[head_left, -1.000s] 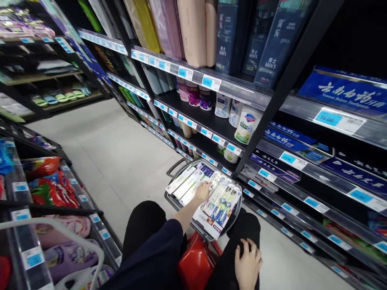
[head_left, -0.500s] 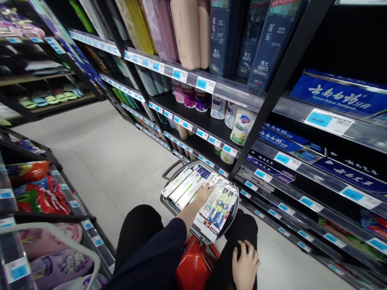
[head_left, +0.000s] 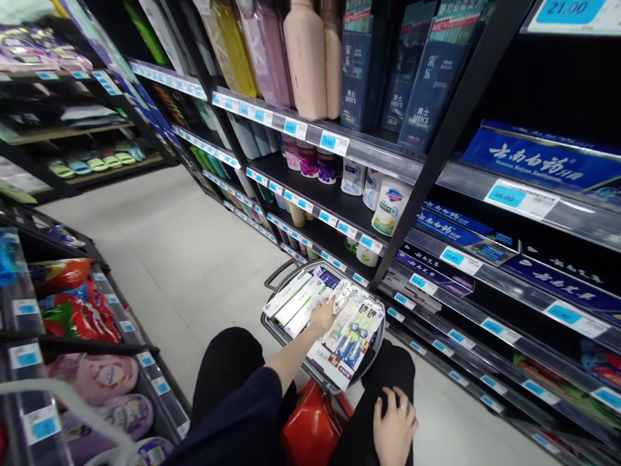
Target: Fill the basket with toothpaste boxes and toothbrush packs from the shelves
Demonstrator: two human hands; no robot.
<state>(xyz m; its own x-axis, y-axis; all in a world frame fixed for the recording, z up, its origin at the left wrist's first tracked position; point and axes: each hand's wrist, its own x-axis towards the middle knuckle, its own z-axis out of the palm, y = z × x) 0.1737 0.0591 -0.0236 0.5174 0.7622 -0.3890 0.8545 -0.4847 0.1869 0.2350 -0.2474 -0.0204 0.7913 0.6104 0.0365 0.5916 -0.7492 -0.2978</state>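
Little has moved since the earlier frame: both hands lie where they were. Left hand (head_left: 324, 315) rests palm down, fingers loosely spread, on the toothpaste boxes (head_left: 297, 301) near the basket's (head_left: 272, 323) middle, gripping nothing; toothbrush packs (head_left: 350, 330) lie just beside it toward the shelf-side rim. Right hand (head_left: 394, 424) lies flat on the knee, holding nothing.

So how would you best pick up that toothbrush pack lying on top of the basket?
Probably by the near short edge of the toothbrush pack, pinched thumb over, fingers under. It lies flat across the basket, and that end overhangs the rim towards the person, so there looks to be room beneath. The left hand already rests beside it on the toothpaste boxes.
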